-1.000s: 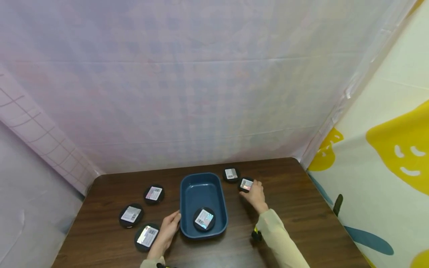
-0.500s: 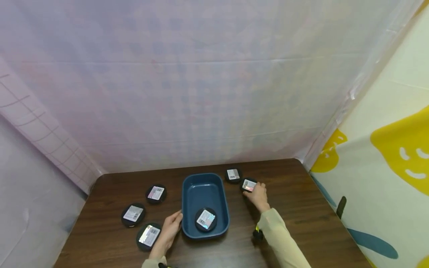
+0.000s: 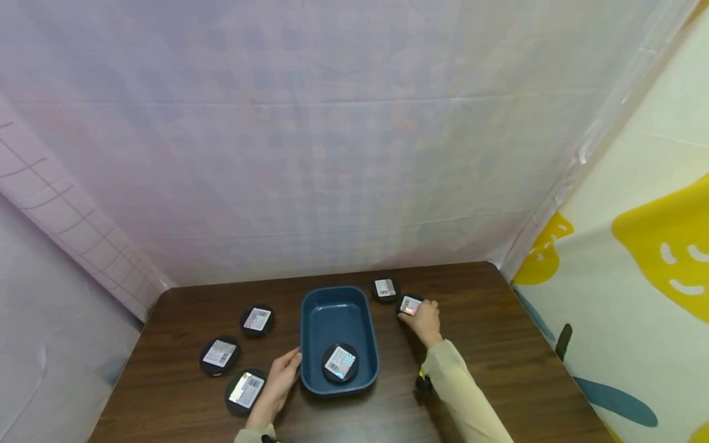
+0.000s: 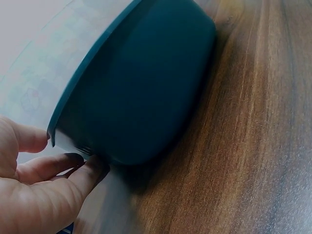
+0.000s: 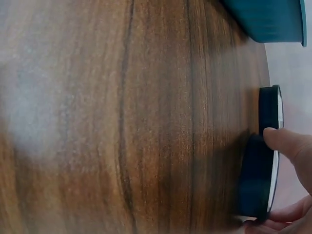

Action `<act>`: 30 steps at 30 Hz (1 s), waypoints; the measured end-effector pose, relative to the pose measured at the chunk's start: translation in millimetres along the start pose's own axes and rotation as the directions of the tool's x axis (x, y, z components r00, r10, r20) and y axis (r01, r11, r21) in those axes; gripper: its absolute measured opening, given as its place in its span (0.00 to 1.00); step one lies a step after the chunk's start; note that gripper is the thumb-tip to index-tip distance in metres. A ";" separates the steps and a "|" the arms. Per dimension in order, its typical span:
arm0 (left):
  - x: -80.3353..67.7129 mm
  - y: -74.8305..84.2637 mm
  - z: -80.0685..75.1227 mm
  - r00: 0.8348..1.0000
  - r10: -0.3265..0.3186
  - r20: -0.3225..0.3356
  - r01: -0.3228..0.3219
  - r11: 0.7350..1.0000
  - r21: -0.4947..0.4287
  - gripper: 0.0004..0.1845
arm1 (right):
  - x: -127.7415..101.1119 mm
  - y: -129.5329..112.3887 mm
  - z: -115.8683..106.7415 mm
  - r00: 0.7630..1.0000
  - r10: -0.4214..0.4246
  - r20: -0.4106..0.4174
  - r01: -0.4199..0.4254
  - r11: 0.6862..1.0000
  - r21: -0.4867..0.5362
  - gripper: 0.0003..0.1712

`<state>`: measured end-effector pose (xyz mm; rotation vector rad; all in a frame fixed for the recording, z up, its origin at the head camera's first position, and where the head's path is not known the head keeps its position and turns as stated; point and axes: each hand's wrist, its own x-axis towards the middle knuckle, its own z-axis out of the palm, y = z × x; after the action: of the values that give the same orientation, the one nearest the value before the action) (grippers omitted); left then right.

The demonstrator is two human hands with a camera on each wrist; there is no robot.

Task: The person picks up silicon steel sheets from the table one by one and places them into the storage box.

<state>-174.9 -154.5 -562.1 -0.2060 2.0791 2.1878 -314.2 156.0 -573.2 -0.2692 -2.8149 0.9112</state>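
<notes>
Black round tin (image 3: 410, 305) with a silver label is gripped by the right hand (image 3: 425, 320) on the wooden table (image 3: 498, 344), to the right of the blue tray (image 3: 310, 326). In the right wrist view the tin (image 5: 257, 183) is seen edge-on, pinched at its rim between a fingertip (image 5: 285, 141) above and the thumb below; its underside is in contact with the table. A second tin (image 3: 384, 288) is located just beside it, toward the far edge of the table, and the two are nearly touching.

The near left corner of the tray is touched by the left hand (image 3: 282, 378). In the left wrist view the fingers (image 4: 83, 175) are laid relaxed against the tray wall (image 4: 141, 92) below the rim, with the thumb at the rim; no closed grasp is shown.

One tin (image 3: 340, 362) is contained in the near end of the tray. Three further tins are placed on the table left of the tray: a far one (image 3: 257, 319), a middle one (image 3: 219, 354) and a near one (image 3: 244, 390), the last just beside the left hand.

Compared with the frame half a second earlier, the right hand has been drawn slightly nearer, with its fingers closed more fully on the tin; the tin has scarcely shifted. The left hand, the tray and the remaining tins are unchanged in position.
</notes>
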 end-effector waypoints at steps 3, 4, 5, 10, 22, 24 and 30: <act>-0.1 0.4 -0.1 1.000 -0.001 0.001 0.001 1.000 -0.001 0.23 | 1.1 0.6 1.6 1.000 0.008 -0.017 -0.008 1.000 0.004 0.39; -0.1 0.4 -0.1 1.000 -0.001 0.001 0.001 1.000 0.000 0.23 | 1.3 1.1 2.2 1.000 0.013 -0.021 -0.013 1.000 0.006 0.39; 0.0 0.4 0.0 1.000 -0.002 0.004 0.002 1.000 -0.002 0.23 | 1.4 1.7 2.8 1.000 0.018 -0.025 -0.018 1.000 0.010 0.39; 0.4 -0.5 0.3 1.000 0.002 0.006 -0.002 1.000 -0.006 0.23 | 2.1 4.9 5.1 0.999 0.026 -0.036 -0.025 0.999 0.034 0.39; -0.5 0.6 0.7 1.000 -0.003 -0.011 0.004 1.000 0.016 0.22 | 0.0 13.5 6.9 0.999 -0.004 -0.049 0.005 0.999 0.032 0.41; -0.7 1.5 0.6 1.000 -0.002 -0.009 0.002 1.000 0.020 0.22 | -0.4 13.3 5.4 0.999 -0.010 -0.044 0.011 1.000 0.030 0.41; -0.7 2.6 0.7 1.000 -0.002 -0.009 0.002 1.000 0.023 0.22 | -0.5 10.1 1.0 0.999 -0.019 -0.035 0.021 0.999 0.035 0.41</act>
<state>-174.7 -153.9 -559.4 -0.2163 2.1065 2.1648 -312.8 163.4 -580.0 -0.2490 -2.7616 0.9421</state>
